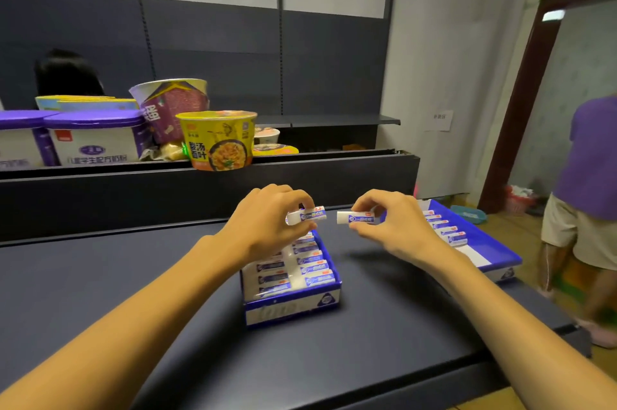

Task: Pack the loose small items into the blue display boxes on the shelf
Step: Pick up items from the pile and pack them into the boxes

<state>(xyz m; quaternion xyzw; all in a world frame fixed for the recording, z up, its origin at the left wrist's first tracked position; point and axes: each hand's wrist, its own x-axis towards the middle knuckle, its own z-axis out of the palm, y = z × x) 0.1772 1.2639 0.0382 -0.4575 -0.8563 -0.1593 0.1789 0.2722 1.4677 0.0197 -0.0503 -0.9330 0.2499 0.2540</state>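
A blue display box stands on the dark shelf in front of me, filled with rows of small white-and-blue packets. My left hand pinches one packet just above the box's far end. My right hand pinches a second packet level with the first, a short gap between them. A second blue box lies to the right with a row of packets along its left side; my right hand hides part of it.
The raised shelf behind holds a yellow noodle cup, a purple cup and white tubs with purple lids. A person in a purple shirt stands at the right by a doorway. The shelf's front edge runs below my forearms.
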